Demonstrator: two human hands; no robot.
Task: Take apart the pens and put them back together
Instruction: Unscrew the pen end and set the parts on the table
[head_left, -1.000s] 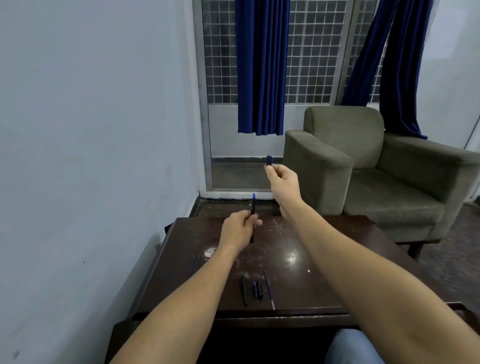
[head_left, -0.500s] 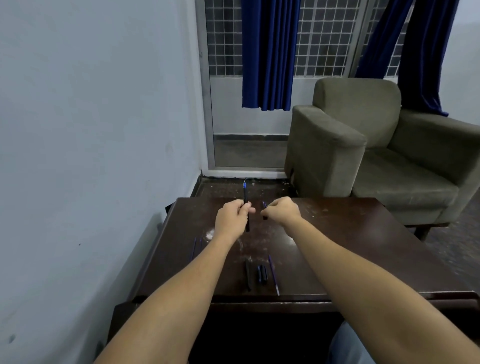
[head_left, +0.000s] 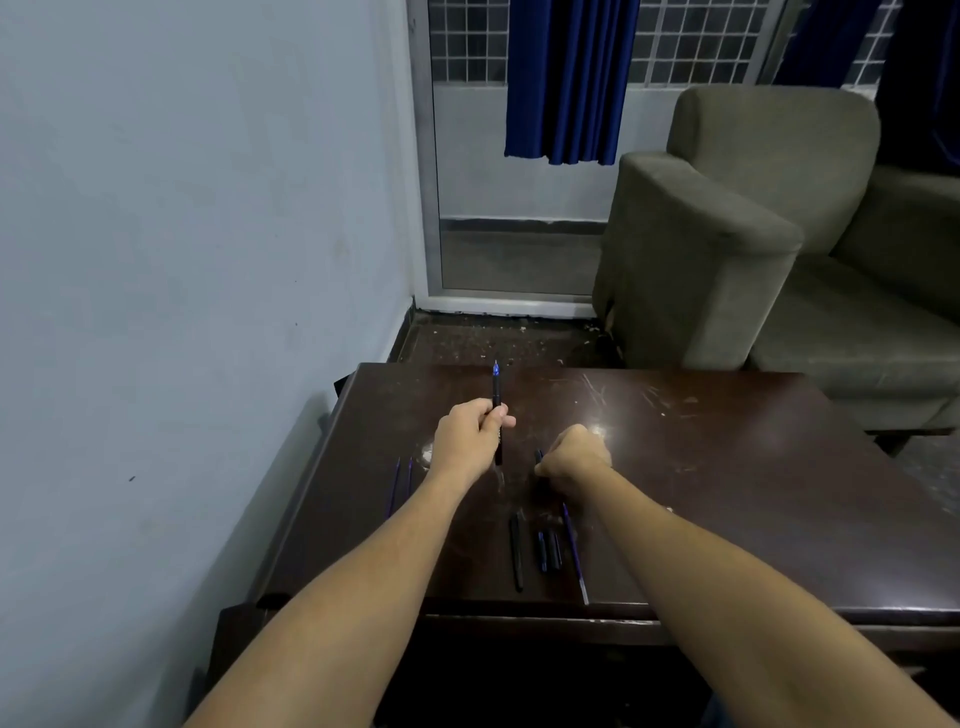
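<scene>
A: So, where is the pen (head_left: 496, 395)?
B: Upright in the left hand (head_left: 467, 439), fingers curled round it, blue tip up, above the table (head_left: 727, 467).
A: And the right hand (head_left: 576, 460)?
B: Curled tight, close to the table, pinching a small dark cap (head_left: 538, 455). Loose pen parts (head_left: 517, 556) lie near the front edge.

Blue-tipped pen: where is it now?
Head view: the pen stands upright in the left hand, over the table, left of the right hand.
</scene>
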